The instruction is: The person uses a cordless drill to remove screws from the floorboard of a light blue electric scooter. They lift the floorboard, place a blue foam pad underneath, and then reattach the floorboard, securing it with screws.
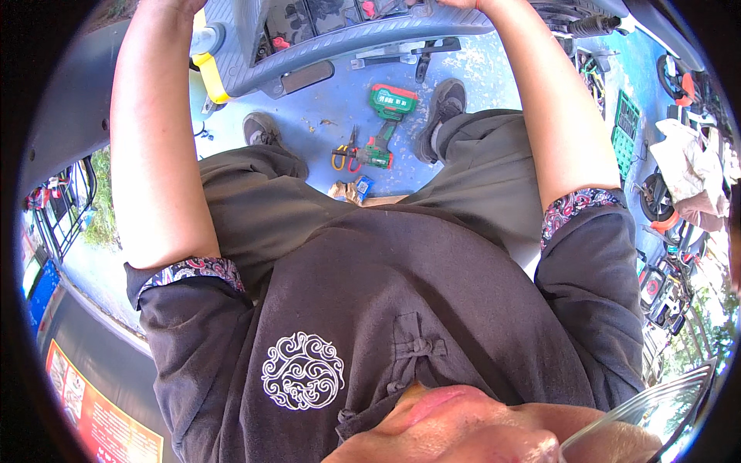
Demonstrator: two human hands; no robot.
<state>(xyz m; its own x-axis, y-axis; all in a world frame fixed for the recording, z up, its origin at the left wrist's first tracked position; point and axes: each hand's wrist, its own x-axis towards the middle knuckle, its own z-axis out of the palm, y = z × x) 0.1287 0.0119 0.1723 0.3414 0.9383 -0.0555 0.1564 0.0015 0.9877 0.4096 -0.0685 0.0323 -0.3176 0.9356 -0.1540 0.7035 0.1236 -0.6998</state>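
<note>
The grey panel (235, 62) sits straight ahead of me, past my shoes (266, 131), running along the top of my view over the blue floor (324, 127). It looks like ribbed, hard plastic around an open compartment holding black boxes (289, 19). I expect it to be stiff and awkwardly wide rather than soft; its smooth edges could slip, and thin lips might crack if twisted. The thick outer rim seems the safest hold, taken on both sides and clear of the yellow strap (210, 77).

My left hand (174, 5) and right hand (461, 3) are mostly cut off by the upper edge, so I can't tell whether either is gripping or loose. The right is near the panel's far side. Both forearms reach forward, spread wide, sleeves (189, 270) rolled near the elbows.
</note>
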